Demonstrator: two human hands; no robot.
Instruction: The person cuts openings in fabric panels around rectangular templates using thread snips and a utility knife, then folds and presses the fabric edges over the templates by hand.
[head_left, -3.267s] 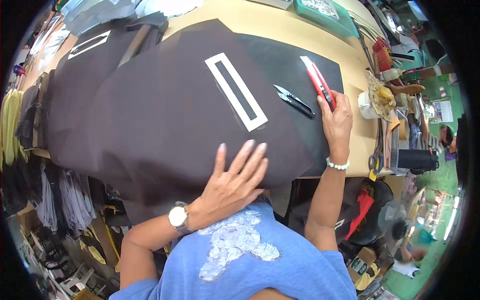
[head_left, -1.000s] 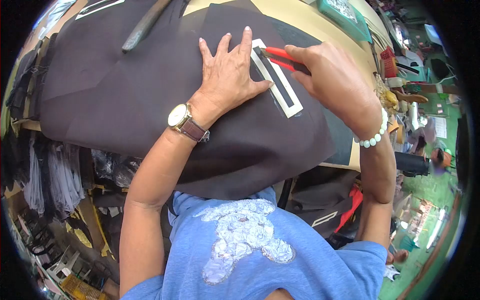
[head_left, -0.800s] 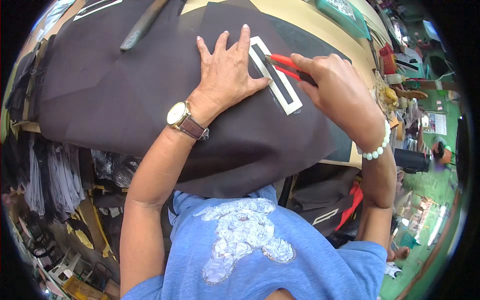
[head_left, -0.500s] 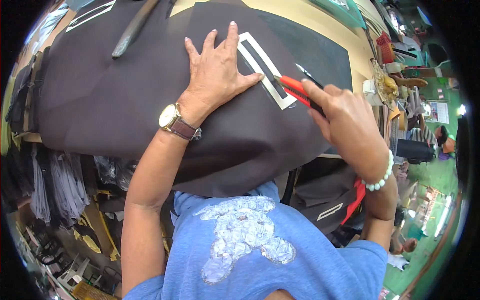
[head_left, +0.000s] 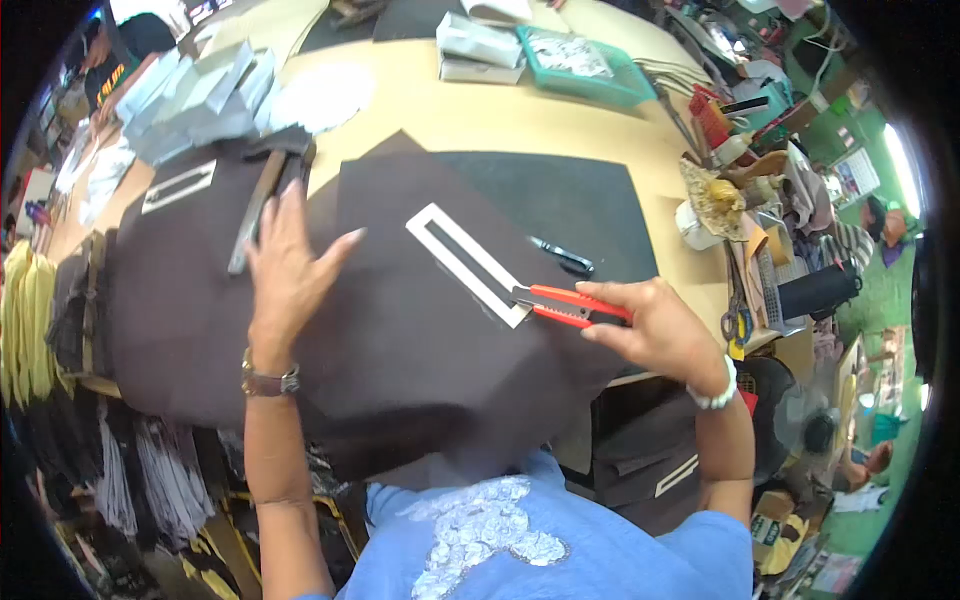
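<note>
My right hand [head_left: 668, 328] is closed around a red utility knife [head_left: 562, 290]. The knife's tip rests at the near corner of a white rectangular frame [head_left: 432, 222], which lies on dark brown sheet material [head_left: 390, 330]. My left hand [head_left: 287, 285] is off the frame, fingers spread, holding nothing. Its fingertips are beside the handle of a hammer [head_left: 257, 212]; whether they touch it I cannot tell. Just beyond the knife, a black and silver pen-like tool [head_left: 562, 256] lies on a dark mat [head_left: 560, 190].
Another white frame [head_left: 180, 187] lies on the brown material at far left. At the back are a teal basket [head_left: 600, 90] and pale folded pieces [head_left: 205, 95]. Scissors [head_left: 737, 315] and a white cup [head_left: 695, 228] are at the right edge. Dark pieces hang below the table.
My left hand has lifted off the white frame and moved left toward the hammer. The knife has shifted to the frame's near end. The view has tilted up, showing more of the table.
</note>
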